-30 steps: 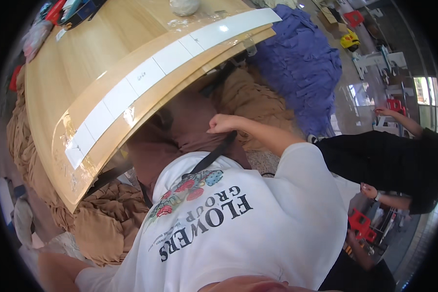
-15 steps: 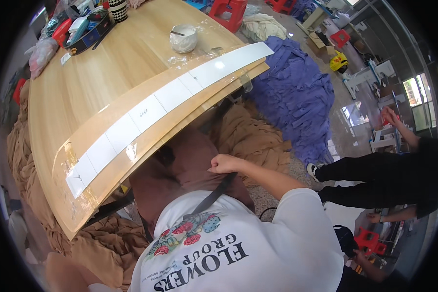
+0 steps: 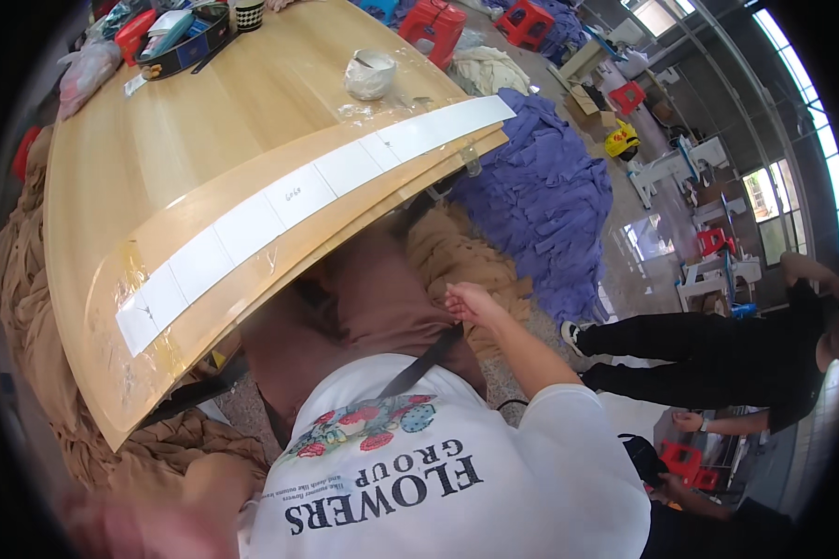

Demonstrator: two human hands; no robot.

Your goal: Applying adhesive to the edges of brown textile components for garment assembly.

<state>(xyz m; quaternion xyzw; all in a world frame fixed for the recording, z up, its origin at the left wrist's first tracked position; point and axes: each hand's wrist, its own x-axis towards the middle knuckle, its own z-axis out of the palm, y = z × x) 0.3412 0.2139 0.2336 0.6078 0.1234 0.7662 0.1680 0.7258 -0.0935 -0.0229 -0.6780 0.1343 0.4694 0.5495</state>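
Note:
My right hand (image 3: 471,304) is raised over my brown trousers (image 3: 382,289), to the right of the table's front edge. Its fingers are curled in, and whatever they may hold is hidden. A dark strap (image 3: 424,361) runs across my white shirt toward that wrist; I cannot tell whether the two touch. At the lower left, my left hand (image 3: 149,526) is smeared by motion, so its fingers do not show clearly. It is nearest to the heaped brown fabric (image 3: 191,447) below the table corner. On the wooden table (image 3: 205,121) lies a long white paper strip (image 3: 252,224) with cross lines.
A white bowl (image 3: 370,76) and a dark tray of supplies (image 3: 185,47) stand on the table. Purple fabric (image 3: 541,205) is heaped at its right. Farther right, a person in black (image 3: 708,340) stands near sewing tables (image 3: 708,279). Red stools (image 3: 432,33) stand beyond.
My right hand has lifted and shifted slightly right. My left hand has come into view at the lower left, moving fast. The view has turned a little; the person in black has raised an arm.

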